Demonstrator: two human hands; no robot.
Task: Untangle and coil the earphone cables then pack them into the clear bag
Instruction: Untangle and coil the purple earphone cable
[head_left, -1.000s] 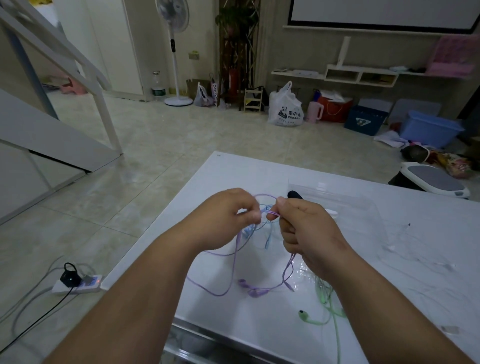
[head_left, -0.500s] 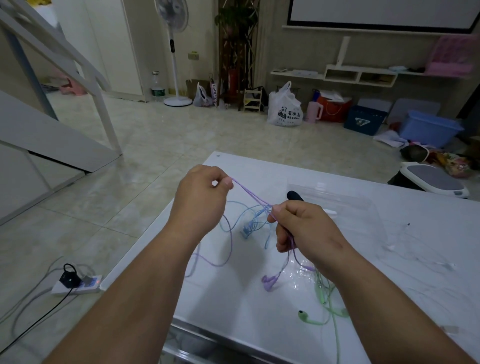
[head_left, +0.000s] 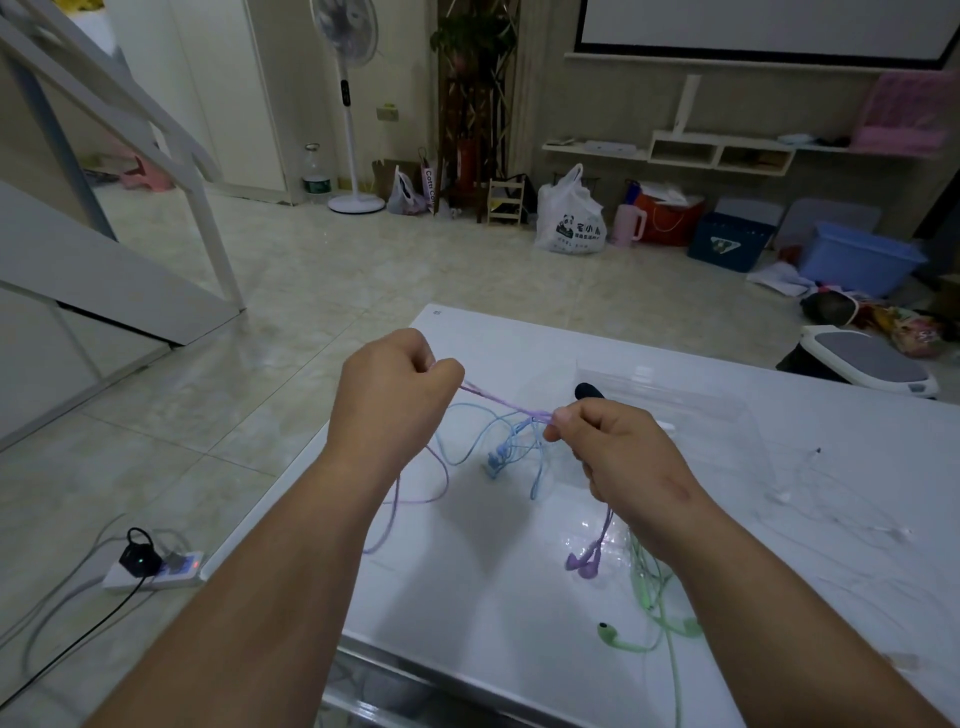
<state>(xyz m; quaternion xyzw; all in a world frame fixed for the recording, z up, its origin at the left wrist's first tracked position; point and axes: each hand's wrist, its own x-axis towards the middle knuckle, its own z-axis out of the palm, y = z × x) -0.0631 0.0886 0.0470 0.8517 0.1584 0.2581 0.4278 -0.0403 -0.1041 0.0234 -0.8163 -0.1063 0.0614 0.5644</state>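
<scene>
Pinching the purple earphone cable (head_left: 498, 402) in the curled grip of the left hand (head_left: 395, 395), raised above the white surface (head_left: 493, 613). Pinching the same cable in the right hand (head_left: 618, 457) too, thumb and forefinger pressed together on it, with a short length taut between the two grips. From under the right hand, trailing down to the purple earbuds (head_left: 584, 564) close to the surface. Tangled at the taut length and hanging in loops: the blue earphone cable (head_left: 496, 460). On the surface near the front edge, partly under the right forearm: the green earphones (head_left: 618, 639). Flat on the surface just beyond the right hand: the clear bag (head_left: 691, 405), with a small black object (head_left: 589, 391) at its near-left corner.
</scene>
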